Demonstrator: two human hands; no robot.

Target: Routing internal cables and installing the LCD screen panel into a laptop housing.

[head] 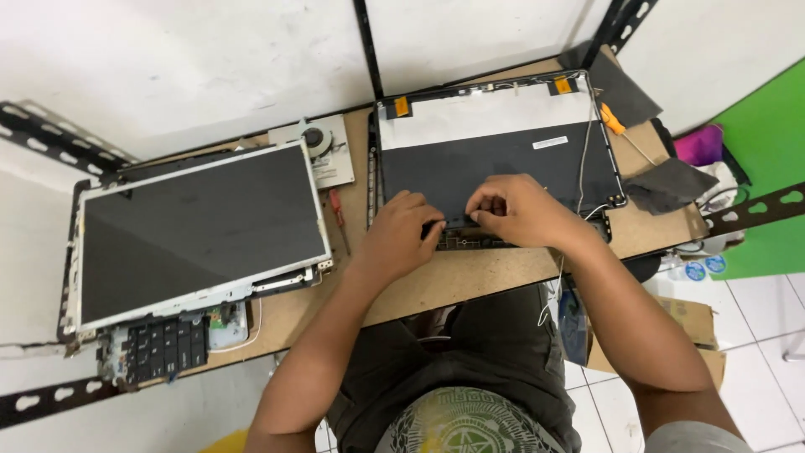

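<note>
Dark trousers and a printed shirt are seen closest below, and from them two bare forearms reach up to a wooden worktable [470,281]. Both hands are set on the near edge of an opened laptop lid shell [495,155], a thin black back cover lying flat with a white sheet across its far part. Left hand [401,228] is curled, its fingertips pressed at the hinge strip [465,242]; right hand [513,210] is bunched just beside it, fingers pinched narrow on something too small to be made out.

Judged from its look, the shell would be light, thin and somewhat flexible, with fragile fine wires [584,143] routed along its right rim; it would best be gripped by the stiff edges near the hinges, clear of the wiring.

Left of the left hand, a bare screen panel [197,231] in its metal frame is rested over a keyboard [163,346]. Between them a red-handled screwdriver [338,216] is laid. Beyond the right hand an orange-handled screwdriver [619,126] and a dark cloth [675,184] are placed.
</note>
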